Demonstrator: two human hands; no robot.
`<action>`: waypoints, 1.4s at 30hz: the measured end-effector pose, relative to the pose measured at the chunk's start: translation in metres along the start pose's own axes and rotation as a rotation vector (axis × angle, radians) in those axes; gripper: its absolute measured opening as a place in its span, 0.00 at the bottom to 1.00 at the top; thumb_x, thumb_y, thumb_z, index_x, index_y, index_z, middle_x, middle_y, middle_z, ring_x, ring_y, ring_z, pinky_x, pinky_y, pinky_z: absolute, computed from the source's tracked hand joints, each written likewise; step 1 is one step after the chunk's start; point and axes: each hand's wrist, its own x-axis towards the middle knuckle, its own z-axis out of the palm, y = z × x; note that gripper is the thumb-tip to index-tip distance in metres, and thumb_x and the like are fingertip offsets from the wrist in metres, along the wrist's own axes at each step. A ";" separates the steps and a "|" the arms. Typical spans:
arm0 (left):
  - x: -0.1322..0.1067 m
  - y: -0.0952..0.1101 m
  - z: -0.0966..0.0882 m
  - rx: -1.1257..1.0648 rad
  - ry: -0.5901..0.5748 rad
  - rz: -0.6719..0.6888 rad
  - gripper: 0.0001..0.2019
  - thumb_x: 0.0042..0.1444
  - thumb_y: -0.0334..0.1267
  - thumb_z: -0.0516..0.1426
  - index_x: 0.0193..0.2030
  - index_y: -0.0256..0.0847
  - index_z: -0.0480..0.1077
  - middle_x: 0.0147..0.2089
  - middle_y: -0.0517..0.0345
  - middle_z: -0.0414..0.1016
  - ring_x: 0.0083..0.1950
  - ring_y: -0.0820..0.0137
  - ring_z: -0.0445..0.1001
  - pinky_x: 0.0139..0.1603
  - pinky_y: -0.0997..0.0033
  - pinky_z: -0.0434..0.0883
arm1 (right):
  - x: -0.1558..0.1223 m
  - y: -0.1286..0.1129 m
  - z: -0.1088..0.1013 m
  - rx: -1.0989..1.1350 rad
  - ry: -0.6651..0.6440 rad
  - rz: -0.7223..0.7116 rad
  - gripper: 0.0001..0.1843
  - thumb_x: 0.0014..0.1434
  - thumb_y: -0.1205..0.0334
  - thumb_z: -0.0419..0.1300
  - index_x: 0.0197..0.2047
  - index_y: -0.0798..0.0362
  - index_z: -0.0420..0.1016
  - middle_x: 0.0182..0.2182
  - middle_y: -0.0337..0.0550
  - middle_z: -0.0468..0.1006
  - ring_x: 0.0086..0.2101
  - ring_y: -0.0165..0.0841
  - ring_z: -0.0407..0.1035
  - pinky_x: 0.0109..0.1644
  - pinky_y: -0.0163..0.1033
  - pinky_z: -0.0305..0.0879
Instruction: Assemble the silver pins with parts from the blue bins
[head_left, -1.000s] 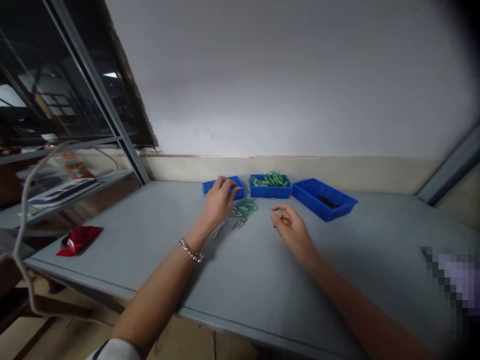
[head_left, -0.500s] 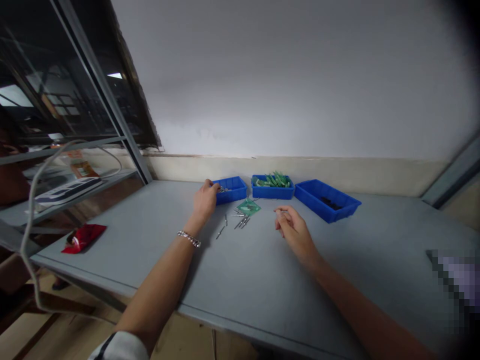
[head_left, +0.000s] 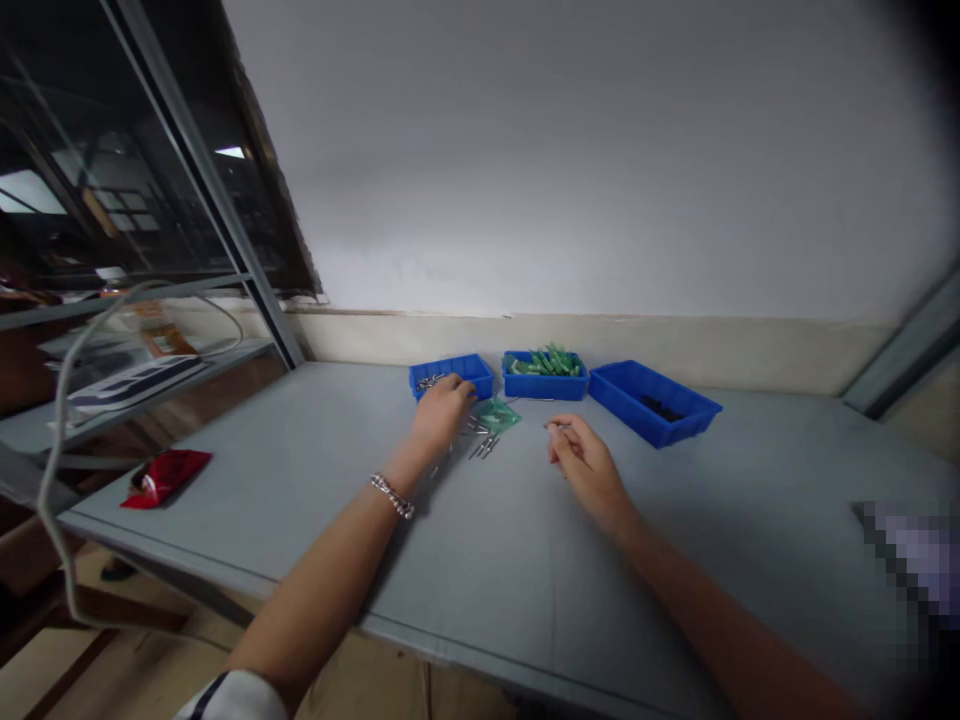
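Left hand (head_left: 442,410) curled over loose pins (head_left: 480,445), green board (head_left: 496,413) just right of it; grasp undeterminable. Right hand (head_left: 589,462) pinches single pin (head_left: 553,426). Assessed: pin pick-up stage; next move calls for fine fingertip pinch.

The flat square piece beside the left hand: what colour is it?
The piece is green, clearest in the head view.

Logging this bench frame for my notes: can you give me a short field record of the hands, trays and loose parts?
Left hand: curled over loose metal pins, beside left blue tray; grip unclear
Right hand: pinching a thin pin
Middle blue tray: green parts
Right blue tray: small dark parts
Green board: flat on grey table
Red pouch: table's left edge
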 end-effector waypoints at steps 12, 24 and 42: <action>-0.005 0.049 0.018 -0.162 -0.192 0.007 0.11 0.54 0.31 0.46 0.40 0.29 0.65 0.37 0.36 0.70 0.44 0.54 0.67 0.45 0.56 0.59 | -0.001 0.001 0.001 -0.008 -0.004 -0.014 0.13 0.55 0.52 0.48 0.35 0.53 0.63 0.18 0.35 0.61 0.19 0.26 0.55 0.21 0.32 0.50; -0.004 0.046 -0.006 -1.078 -0.039 -0.294 0.09 0.52 0.37 0.50 0.28 0.35 0.67 0.25 0.55 0.70 0.26 0.72 0.70 0.31 0.71 0.68 | 0.005 0.004 -0.004 0.096 -0.001 0.160 0.18 0.51 0.47 0.50 0.37 0.54 0.64 0.18 0.34 0.63 0.17 0.25 0.54 0.18 0.32 0.49; -0.016 0.064 0.001 -1.728 -0.256 -0.343 0.10 0.48 0.41 0.56 0.29 0.35 0.64 0.26 0.57 0.70 0.28 0.74 0.71 0.32 0.73 0.67 | 0.004 0.000 -0.006 0.330 0.017 0.298 0.14 0.45 0.51 0.58 0.25 0.54 0.64 0.14 0.32 0.58 0.16 0.23 0.50 0.16 0.29 0.40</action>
